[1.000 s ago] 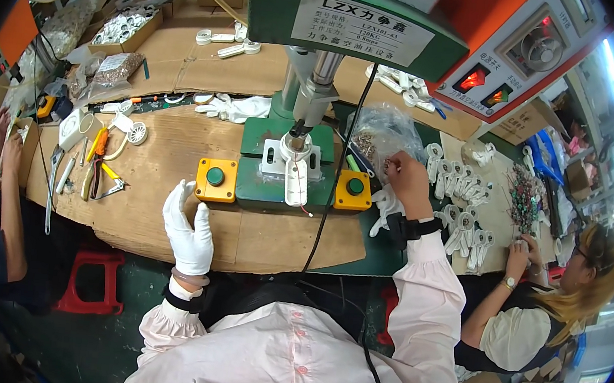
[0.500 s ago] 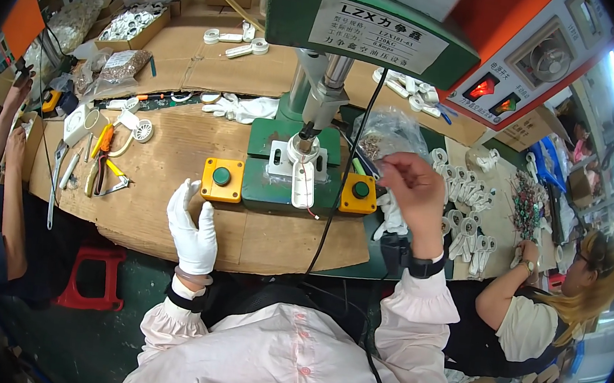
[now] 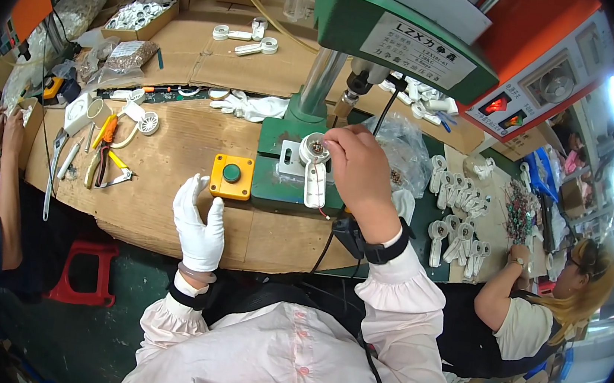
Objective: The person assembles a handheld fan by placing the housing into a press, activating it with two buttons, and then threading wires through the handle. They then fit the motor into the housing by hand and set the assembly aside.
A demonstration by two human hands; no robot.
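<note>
A white handheld-fan shell (image 3: 315, 184) lies on the green press base (image 3: 271, 143), its round head in a metal fixture (image 3: 292, 158) and its handle toward me. A small coppery part, seemingly a motor (image 3: 317, 148), sits inside the head. My bare right hand (image 3: 363, 169) reaches over, thumb and fingertips closed at the head's right rim; what they pinch is hidden. Above the head is the press ram (image 3: 348, 100), its tip apart from the shell. My left hand (image 3: 199, 225), in a white glove, is open and holds nothing beside the yellow box with a green button (image 3: 231, 176).
Pliers and other hand tools (image 3: 106, 148) lie at left. Rows of white fan shells (image 3: 464, 193) stand at right, past a clear plastic bag (image 3: 406, 153). A black cable (image 3: 323, 249) hangs at the front edge. Co-workers sit on both sides; a red stool (image 3: 85, 273) stands at lower left.
My right hand has come left from beside the press to the shell's round head. The ram has lifted off the head. My gloved left hand stays almost where it was. The view has shifted slightly.
</note>
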